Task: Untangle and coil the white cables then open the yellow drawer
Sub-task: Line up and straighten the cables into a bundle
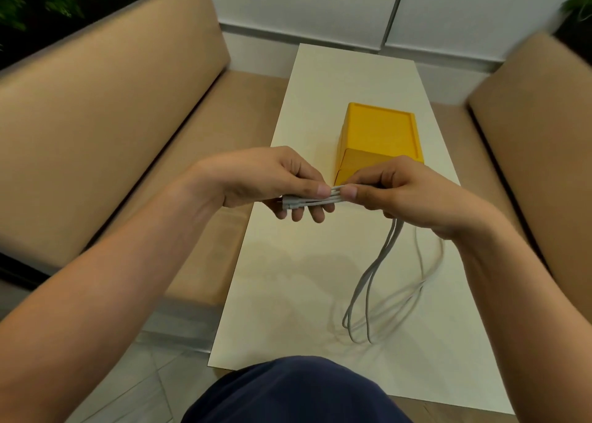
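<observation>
Pinches bundled white cables (312, 200) in curled left hand (266, 179) and right hand (403, 191), above table (320, 102), before yellow drawer (378, 127).

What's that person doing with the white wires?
A person is tidying white cables above a white table. The left hand and right hand pinch a folded bunch of them, while long loops hang down to the table. The yellow drawer box behind the hands looks closed.

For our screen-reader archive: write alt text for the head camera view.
The left hand and right hand pinch a bundle of white cables above a white table, loose loops trailing down from the right hand. A yellow drawer box stands behind.
</observation>
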Demonstrator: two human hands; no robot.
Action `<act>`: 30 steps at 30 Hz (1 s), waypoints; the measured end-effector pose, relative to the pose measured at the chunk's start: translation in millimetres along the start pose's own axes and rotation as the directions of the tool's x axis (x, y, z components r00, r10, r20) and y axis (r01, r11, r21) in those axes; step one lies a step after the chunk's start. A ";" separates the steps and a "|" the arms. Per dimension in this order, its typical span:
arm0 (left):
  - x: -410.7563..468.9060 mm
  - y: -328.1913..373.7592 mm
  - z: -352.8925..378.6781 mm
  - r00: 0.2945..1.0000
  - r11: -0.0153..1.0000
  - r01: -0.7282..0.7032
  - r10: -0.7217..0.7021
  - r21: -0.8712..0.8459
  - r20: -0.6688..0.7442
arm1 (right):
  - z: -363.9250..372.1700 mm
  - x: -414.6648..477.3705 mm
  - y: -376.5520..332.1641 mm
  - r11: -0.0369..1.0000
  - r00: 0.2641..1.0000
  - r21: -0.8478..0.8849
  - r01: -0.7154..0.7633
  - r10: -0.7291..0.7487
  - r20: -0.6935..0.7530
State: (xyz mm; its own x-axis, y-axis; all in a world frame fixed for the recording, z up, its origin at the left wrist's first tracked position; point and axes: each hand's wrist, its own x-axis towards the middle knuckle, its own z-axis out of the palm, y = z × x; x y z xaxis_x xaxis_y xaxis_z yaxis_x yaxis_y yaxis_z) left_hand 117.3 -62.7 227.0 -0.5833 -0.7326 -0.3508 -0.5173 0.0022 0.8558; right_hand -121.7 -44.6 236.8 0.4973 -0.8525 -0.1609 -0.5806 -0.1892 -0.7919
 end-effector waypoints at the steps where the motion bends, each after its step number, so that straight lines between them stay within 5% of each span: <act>1: 0.3 -0.6 -0.2 1.000 1.000 -0.004 0.004 0.004 0.007 | -1.8 -0.6 0.4 1.000 1.000 0.025 -0.003 0.002 0.008; 19: -3.4 2.9 -4.2 0.996 0.993 0.064 -0.057 -0.098 0.073 | -18.2 -5.1 -7.7 0.978 1.000 -0.210 0.007 -0.007 0.001; 30: -2.2 9.0 -1.2 0.997 0.999 0.017 -0.015 -0.037 0.071 | -20.2 -8.7 -4.2 0.995 1.000 -0.098 0.014 -0.016 -0.022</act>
State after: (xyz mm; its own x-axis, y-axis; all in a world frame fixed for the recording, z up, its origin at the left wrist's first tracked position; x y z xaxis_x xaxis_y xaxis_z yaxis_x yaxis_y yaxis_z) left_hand 114.7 -61.9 236.0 -0.6187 -0.6822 -0.3896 -0.5042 -0.0355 0.8628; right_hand -136.6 -46.3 253.4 0.4919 -0.8601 -0.1350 -0.6343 -0.2479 -0.7323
